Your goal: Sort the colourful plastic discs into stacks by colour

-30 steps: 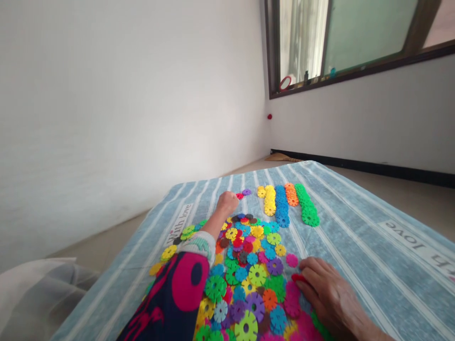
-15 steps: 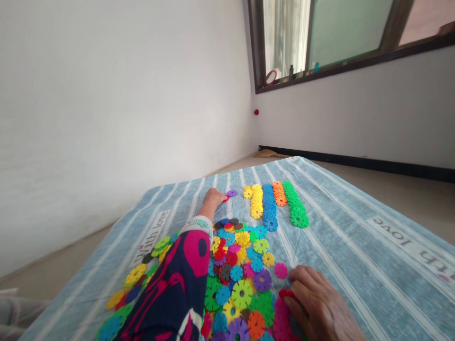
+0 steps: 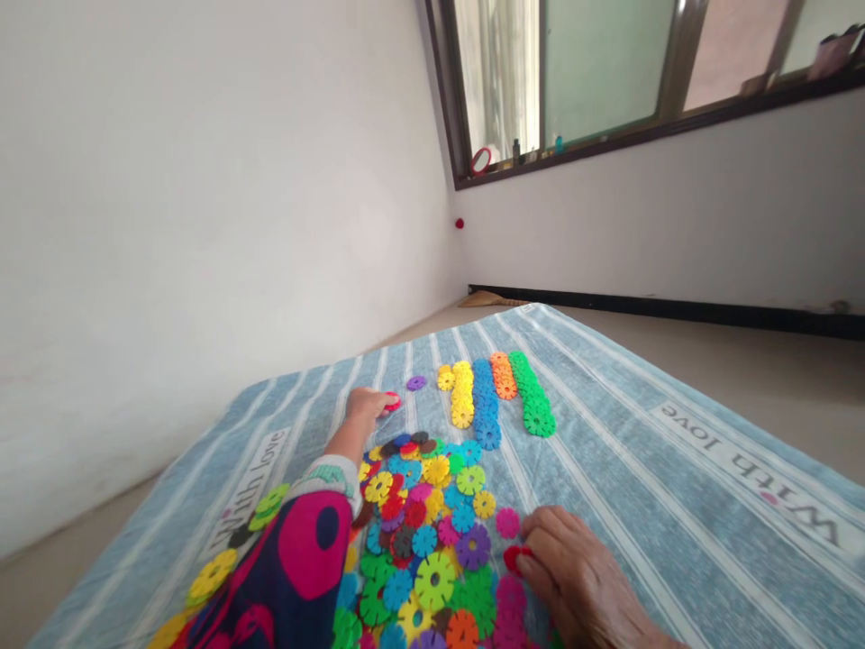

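Observation:
My left hand (image 3: 367, 406) reaches over the striped cloth, its fingers closed on the edge of a red snowflake disc (image 3: 393, 402). A purple snowflake disc (image 3: 415, 383) lies just beyond it. At the right of the loose pile, my right hand (image 3: 568, 563) pinches another red snowflake disc (image 3: 514, 559) between thumb and fingers. A pink disc (image 3: 507, 522) lies by its fingertips. Between my arms spreads a heap of mixed-colour discs (image 3: 434, 581); my left sleeve (image 3: 297, 563) hides part of it.
Beyond the heap lie overlapping rows of yellow (image 3: 462, 395), blue (image 3: 486, 406), orange (image 3: 504, 376) and green discs (image 3: 531, 397). A blue striped cloth (image 3: 622, 478) covers the surface. A white wall (image 3: 203, 198) stands at left, and a window with small items on its sill is at back right.
My view has swung slightly to the right. My left hand and its red disc have shifted a little away from the purple disc. My right hand has stayed beside the heap.

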A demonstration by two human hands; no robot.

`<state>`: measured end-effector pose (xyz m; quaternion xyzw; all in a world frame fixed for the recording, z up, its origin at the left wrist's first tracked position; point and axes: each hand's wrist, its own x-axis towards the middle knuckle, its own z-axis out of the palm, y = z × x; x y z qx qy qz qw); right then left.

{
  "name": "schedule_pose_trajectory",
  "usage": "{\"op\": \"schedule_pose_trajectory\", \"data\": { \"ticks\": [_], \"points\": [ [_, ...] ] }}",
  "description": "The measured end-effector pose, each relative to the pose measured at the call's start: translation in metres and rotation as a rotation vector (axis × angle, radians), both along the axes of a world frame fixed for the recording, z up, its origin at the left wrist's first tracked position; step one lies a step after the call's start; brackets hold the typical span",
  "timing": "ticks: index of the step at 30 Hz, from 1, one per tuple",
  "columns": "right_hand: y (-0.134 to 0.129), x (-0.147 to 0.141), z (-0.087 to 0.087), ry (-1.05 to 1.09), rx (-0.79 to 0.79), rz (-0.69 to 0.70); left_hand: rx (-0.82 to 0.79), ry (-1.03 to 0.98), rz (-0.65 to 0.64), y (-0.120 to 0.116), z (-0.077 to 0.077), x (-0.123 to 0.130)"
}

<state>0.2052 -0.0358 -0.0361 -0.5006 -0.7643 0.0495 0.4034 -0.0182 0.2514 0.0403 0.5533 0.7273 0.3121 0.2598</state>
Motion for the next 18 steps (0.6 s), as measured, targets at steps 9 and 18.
{"op": "schedule_pose_trajectory", "data": {
  "ticks": [9,18],
  "points": [
    [-0.003,0.004,0.017,0.295,-0.271,-0.102,-0.167,-0.116,-0.299,-0.107,0.027,0.019],
    [-0.008,0.007,0.022,0.405,-0.393,-0.006,-0.376,-0.375,-0.695,-0.223,0.011,0.073]
  ]
}}
